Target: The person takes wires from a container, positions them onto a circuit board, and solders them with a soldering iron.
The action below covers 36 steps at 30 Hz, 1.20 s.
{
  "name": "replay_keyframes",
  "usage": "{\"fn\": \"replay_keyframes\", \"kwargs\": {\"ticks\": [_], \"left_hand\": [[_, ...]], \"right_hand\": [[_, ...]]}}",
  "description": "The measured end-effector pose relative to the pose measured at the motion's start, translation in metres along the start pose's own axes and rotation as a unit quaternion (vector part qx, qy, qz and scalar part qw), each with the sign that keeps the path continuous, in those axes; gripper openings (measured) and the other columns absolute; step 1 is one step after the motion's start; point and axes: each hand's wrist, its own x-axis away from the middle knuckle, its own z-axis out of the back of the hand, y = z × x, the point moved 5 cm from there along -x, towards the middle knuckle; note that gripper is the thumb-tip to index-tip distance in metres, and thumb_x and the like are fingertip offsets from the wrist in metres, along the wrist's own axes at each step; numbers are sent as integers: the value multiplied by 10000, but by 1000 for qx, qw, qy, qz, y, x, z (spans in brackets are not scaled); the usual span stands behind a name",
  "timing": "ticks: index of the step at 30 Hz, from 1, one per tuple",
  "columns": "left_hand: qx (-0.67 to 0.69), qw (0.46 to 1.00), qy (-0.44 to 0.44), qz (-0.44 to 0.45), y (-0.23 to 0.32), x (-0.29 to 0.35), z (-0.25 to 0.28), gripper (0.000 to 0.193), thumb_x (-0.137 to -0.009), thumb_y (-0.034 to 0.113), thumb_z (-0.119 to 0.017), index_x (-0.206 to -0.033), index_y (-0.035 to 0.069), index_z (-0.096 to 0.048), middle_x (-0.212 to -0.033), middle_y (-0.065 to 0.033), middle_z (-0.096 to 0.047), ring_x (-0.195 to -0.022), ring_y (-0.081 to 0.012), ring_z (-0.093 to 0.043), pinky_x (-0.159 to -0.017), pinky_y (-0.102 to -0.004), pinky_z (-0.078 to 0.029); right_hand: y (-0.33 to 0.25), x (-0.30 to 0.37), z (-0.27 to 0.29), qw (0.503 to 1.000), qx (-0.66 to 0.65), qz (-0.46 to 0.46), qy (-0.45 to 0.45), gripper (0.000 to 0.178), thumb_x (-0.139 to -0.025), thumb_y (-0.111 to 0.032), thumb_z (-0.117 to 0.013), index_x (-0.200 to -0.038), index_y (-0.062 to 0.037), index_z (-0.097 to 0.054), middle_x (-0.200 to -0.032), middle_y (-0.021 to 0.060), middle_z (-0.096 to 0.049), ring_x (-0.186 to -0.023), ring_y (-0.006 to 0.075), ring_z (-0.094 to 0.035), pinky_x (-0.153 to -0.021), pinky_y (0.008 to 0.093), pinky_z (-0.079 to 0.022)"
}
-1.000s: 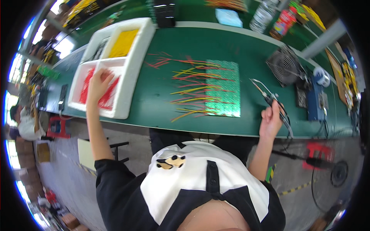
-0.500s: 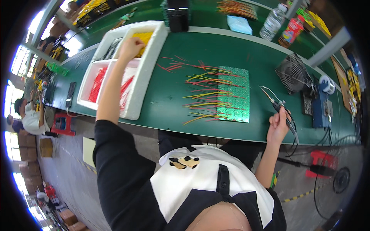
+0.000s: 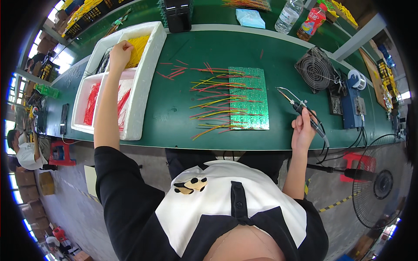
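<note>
My left hand (image 3: 121,55) is over the white foam tray (image 3: 159,48), at the yellow wires (image 3: 138,48) and the divider beside the black wires (image 3: 103,61). Its fingertips are pinched together; whatever they hold is too small to make out. In my right hand (image 3: 303,132) is a soldering iron (image 3: 299,107) with a thin metal tube beside its tip, pointing up and left. Between my hands lies a green circuit board panel (image 3: 249,98). Red and yellow wires (image 3: 213,105) extend from it to the left in several rows.
Red wires (image 3: 91,104) fill the tray's near compartments. Loose red wires (image 3: 176,71) lie between tray and panel. A small fan (image 3: 314,71), a blue soldering station (image 3: 353,108) and a solder spool (image 3: 357,79) stand at right. Bottles (image 3: 289,16) stand on the back shelf.
The whole view has shifted a little. My left hand has moved slightly left over the tray, toward the divider. My right hand keeps its hold on the soldering iron.
</note>
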Motion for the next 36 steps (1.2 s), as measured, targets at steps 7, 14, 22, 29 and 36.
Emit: {"fn": "replay_keyframes", "kwargs": {"ticks": [7,14,22,29,36], "left_hand": [[36,999,-30,19,-8,-6,-4,139,-708,134,-630,-831,71,-652,-759,-94,-655,-714,-192,-626,-677,-298,-468],[92,996,-15,3,-35,-19,27,229,-768,247,-618,-921,78,-646,-832,-99,-664,-748,-170,-622,-691,-274,-464],[-34,991,-5,129,-83,-1,85,214,-650,218,-662,-822,91,-675,-771,-100,-658,-722,-214,-630,-678,-300,-486],[-143,980,-66,125,-129,-28,27,219,-626,262,-688,-789,117,-667,-845,-121,-646,-818,-284,-613,-728,-371,-484],[-76,981,-34,176,-145,-31,30,140,-620,214,-700,-735,138,-673,-773,-107,-649,-793,-266,-619,-694,-365,-484]], "right_hand": [[-2,-1,4,1000,-6,6,22,101,-857,-121,-539,-790,-65,-487,-533,-34,-370,-433,31,-307,-442,209,-325],[5,-3,-8,1000,-26,-12,12,38,-869,-110,-525,-846,-89,-503,-535,-53,-335,-435,26,-279,-444,204,-256],[5,-3,11,1000,-1,3,22,89,-883,-143,-511,-829,-73,-504,-510,-45,-332,-411,19,-253,-428,184,-243],[3,-1,-2,999,30,19,26,116,-884,-162,-513,-813,-83,-468,-510,-45,-322,-418,14,-258,-411,184,-247],[5,-2,2,999,35,16,30,116,-884,-175,-516,-822,-87,-470,-516,-51,-323,-423,12,-260,-416,182,-250]]}}
